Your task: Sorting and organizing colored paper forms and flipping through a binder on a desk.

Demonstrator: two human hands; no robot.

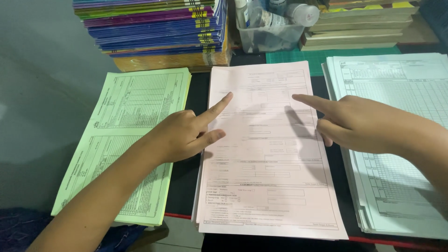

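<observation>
The stack of pink printed forms (270, 154) was only pointed at by the left hand (184, 135) and the right hand (359, 123); nothing was gripped, each grip half-curled with its forefinger out; no sheet was lifted yet.

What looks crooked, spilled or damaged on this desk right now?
Nothing spilled or torn. The green stack lies slanted and overhangs the table's front edge; the pink stack overhangs it slightly too. Both hands, left and right, point index fingers onto the pink forms.

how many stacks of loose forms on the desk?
3. Green stack at left, by the left hand; pink stack in the middle under both pointing fingers; white stack at right, under the right hand, partly cut off.
</observation>
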